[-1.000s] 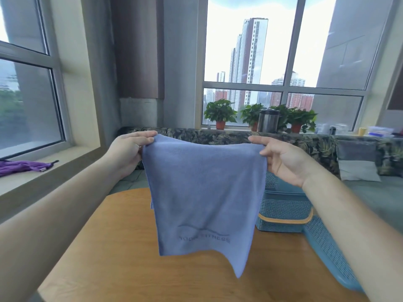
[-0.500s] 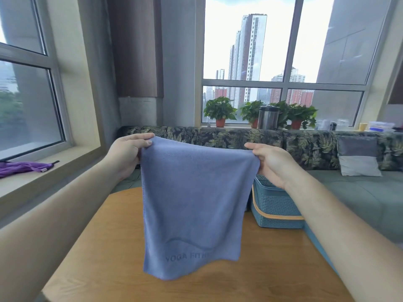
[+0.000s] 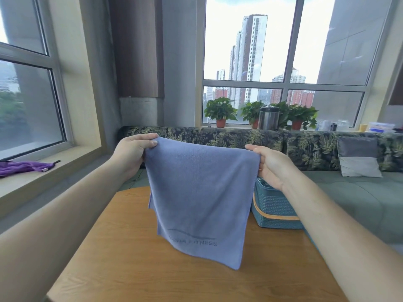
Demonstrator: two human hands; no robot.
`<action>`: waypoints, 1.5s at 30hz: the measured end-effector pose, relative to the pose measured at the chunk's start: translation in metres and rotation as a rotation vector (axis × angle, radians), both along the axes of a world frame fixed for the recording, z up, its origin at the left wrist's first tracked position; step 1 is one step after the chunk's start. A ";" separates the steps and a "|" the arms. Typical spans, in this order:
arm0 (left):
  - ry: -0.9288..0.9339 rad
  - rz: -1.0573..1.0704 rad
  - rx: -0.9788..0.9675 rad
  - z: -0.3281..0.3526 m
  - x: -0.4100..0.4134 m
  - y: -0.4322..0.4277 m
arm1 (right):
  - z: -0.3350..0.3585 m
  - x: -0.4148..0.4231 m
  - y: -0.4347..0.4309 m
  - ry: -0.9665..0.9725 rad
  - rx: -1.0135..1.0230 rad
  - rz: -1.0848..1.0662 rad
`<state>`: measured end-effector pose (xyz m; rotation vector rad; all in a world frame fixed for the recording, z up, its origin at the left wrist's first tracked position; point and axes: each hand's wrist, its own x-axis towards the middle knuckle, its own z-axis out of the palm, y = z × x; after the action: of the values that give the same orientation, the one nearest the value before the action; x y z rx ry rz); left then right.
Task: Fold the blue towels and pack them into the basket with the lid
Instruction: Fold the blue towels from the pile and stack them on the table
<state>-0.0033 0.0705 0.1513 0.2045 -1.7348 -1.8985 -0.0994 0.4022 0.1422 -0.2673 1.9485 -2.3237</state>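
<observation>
A blue towel [image 3: 200,197] with a dark printed logo hangs in the air above the wooden table [image 3: 130,269], folded over so a second layer shows at its left edge. My left hand [image 3: 133,152] pinches its top left corner and my right hand [image 3: 269,165] pinches its top right corner. Its lower edge hangs slanted, the right corner lowest. A teal woven basket [image 3: 274,211] with an orange band stands on the table behind the towel's right side, partly hidden by my right forearm and by the towel.
A purple cloth [image 3: 24,166] lies on the left windowsill. A leaf-patterned sofa [image 3: 316,149] with a grey cushion [image 3: 358,158] runs behind the table. Potted plants [image 3: 220,111] and a metal canister [image 3: 268,118] stand on the far sill. A teal edge [image 3: 309,235] shows beside my right arm.
The towel's lower edge has swung and now hangs slanted toward the right, with both hands still holding the top corners at about the same height.
</observation>
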 end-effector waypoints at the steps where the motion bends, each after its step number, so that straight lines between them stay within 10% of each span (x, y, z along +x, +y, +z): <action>1: -0.007 -0.001 -0.007 0.000 -0.001 0.000 | 0.000 0.002 -0.001 0.003 -0.024 0.007; 8: -0.007 -0.084 -0.114 0.004 0.025 -0.009 | 0.015 0.029 0.025 0.180 0.143 0.163; 15: -0.111 0.270 -0.864 0.016 0.030 -0.001 | 0.034 0.027 0.030 0.468 0.536 -0.066; 21: -0.246 0.290 -1.041 -0.027 -0.022 -0.017 | -0.011 -0.019 0.013 0.532 0.839 -0.212; 31: -0.098 0.148 -0.537 -0.034 -0.059 -0.003 | -0.024 -0.050 0.000 0.500 0.414 -0.290; 45: -0.466 -0.017 -0.602 -0.257 0.018 0.014 | -0.261 0.020 0.049 0.355 0.767 -0.043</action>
<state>0.0142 0.0846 -0.1055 0.4217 -2.5360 -1.3140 -0.0798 0.4517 -0.1183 -0.5834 2.8440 -1.4375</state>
